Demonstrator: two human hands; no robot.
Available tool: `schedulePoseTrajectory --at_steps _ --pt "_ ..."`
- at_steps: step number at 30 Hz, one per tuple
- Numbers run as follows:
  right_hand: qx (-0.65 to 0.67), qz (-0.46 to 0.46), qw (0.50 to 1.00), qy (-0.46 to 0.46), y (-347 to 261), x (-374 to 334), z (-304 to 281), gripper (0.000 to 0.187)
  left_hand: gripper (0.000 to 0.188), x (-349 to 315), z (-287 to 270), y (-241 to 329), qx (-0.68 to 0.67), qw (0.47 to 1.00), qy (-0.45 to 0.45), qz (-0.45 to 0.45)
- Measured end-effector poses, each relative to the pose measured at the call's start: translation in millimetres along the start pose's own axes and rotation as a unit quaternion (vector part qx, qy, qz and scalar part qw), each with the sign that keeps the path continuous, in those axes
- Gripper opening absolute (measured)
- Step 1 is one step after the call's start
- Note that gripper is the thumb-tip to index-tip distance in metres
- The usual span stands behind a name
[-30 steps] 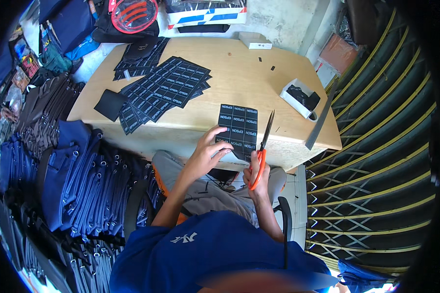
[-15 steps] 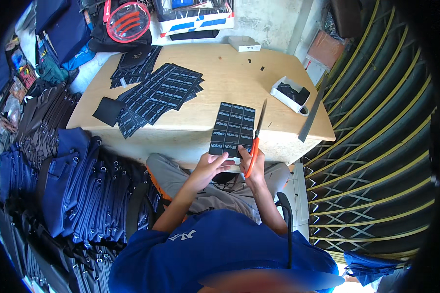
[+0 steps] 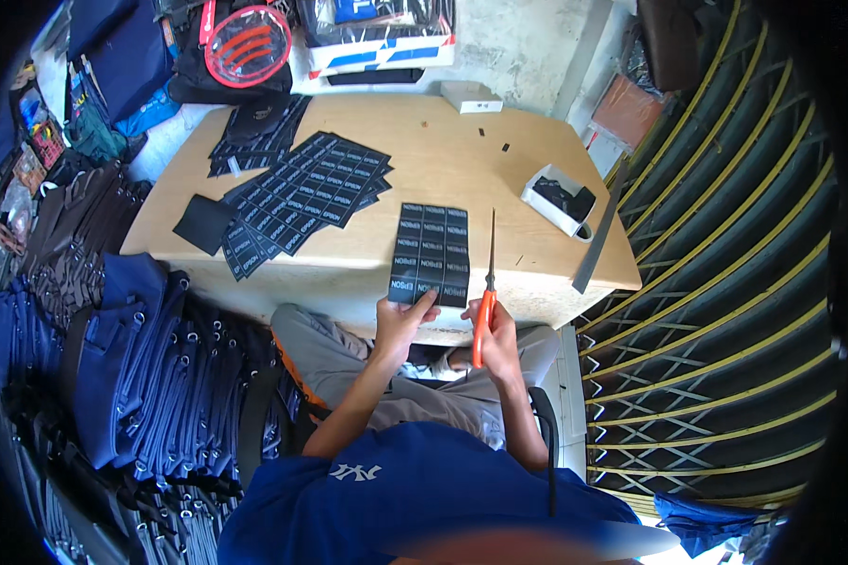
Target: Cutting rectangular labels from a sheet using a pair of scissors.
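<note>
My left hand pinches the near edge of a black sheet printed with rows of pale labels. The sheet is held up over the table's front edge. In my right hand is a pair of scissors with orange handles, its blades pointing away from me and looking closed. The scissors stand just right of the sheet, apart from it. More sheets of the same kind lie fanned out on the left of the table, beside a plain black square.
On the wooden table, a white box with black pieces stands at the right, near a long dark strip. A small white box sits at the back. Blue bags hang at my left; a folding metal gate is at right.
My right hand has let go of the sheet and drawn back with the scissors. My left hand now holds the sheet alone, shifted slightly left.
</note>
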State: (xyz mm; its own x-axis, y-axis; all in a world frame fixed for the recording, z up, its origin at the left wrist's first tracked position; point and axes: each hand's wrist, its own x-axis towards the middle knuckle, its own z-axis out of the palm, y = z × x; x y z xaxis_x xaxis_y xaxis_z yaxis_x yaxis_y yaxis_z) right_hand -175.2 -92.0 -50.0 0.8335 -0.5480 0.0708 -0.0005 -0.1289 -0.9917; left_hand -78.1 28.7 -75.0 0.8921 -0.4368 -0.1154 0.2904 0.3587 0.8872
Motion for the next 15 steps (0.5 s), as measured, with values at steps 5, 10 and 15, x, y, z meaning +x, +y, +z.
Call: schedulePoseTrajectory --at_steps 5,10,15 --pt "0.054 0.047 0.99 -0.123 -4.1 -36.0 -18.1 0.034 0.016 10.4 5.0 11.4 -0.073 0.997 -0.007 0.001" --pt "-0.007 0.128 0.972 -0.199 19.5 -74.0 -30.9 0.06 0.017 21.1 1.3 11.8 0.001 1.0 0.004 -0.017" --pt "-0.01 0.193 0.952 -0.238 22.1 -87.9 -31.5 0.062 0.019 23.1 5.8 7.9 0.033 0.998 0.012 -0.053"
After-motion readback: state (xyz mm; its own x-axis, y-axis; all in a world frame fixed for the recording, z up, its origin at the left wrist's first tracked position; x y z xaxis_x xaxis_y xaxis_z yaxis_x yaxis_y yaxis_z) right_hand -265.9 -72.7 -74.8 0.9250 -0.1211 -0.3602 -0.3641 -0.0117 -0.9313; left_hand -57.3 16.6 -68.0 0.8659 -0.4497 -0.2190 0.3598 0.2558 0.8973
